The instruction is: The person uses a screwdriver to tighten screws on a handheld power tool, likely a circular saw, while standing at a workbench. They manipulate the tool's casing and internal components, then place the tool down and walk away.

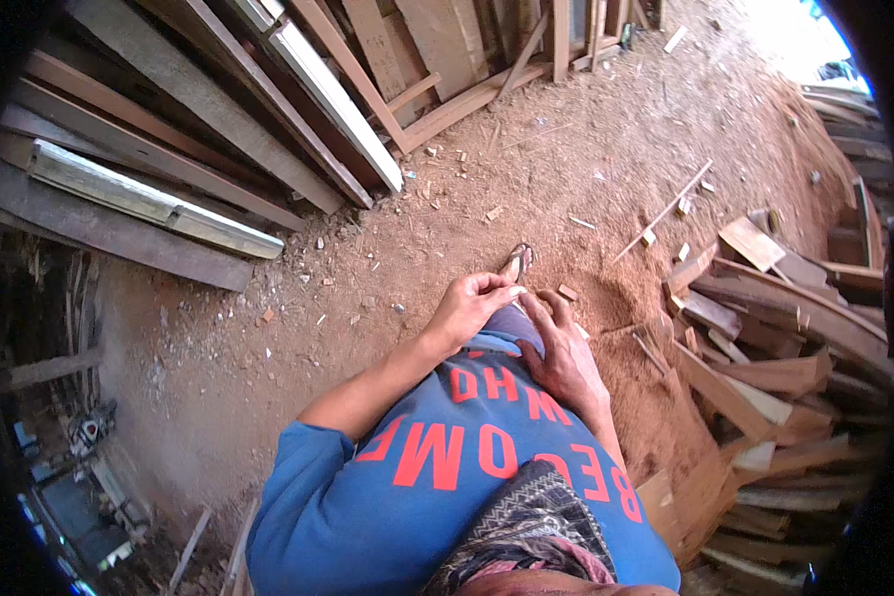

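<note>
In front of my body my two hands come together at waist height. My left hand (467, 310) has its thumb and fingers pinched together. A tiny pale spot shows at its fingertips, too small to name. Close against it is my right hand (566, 358), back upward, its fingers loosely bent and its thumb apart from them. The right fingertips reach the left ones, and I see nothing clear in that hand. Below both hands is my blue shirt (387, 467) with red lettering. Beyond them shows one sandalled foot (518, 260).
Long boards (209, 119) lean or lie stacked at the upper left, near a timber frame (477, 104). A heap of wood offcuts (765, 368) rises at the right. Reddish sawdust and wood chips cover the ground (556, 169), with a thin stick (663, 212) lying on it.
</note>
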A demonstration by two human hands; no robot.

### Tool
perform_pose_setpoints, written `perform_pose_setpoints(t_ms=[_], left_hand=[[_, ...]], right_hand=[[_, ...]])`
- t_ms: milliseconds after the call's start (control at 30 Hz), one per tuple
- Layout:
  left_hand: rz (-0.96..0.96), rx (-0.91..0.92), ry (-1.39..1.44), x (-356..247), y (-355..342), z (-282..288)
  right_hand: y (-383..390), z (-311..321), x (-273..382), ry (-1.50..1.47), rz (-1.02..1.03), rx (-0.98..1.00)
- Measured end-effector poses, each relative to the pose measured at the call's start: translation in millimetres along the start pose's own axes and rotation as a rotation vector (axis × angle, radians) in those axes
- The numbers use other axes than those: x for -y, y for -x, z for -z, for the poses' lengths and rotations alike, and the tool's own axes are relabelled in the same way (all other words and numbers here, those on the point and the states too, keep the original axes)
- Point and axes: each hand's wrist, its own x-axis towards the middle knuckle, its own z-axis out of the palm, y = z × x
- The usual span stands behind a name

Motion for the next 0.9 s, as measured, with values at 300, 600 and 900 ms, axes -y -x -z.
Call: perform_pose_setpoints(t_ms=[300, 600, 900], left_hand=[[0.306, 0.074, 0.174, -85, -163, -89], [0.325, 0.100, -0.058, -163, -293, -137], [0.340, 0.220, -0.077, -212, -458, -216]], right_hand=[[-100, 153, -97, 0.254, -0.019, 0.054], [-173, 240, -166, 0.243, -0.050, -0.051], [-241, 329, -249, 0.180, -0.204, -0.198]])
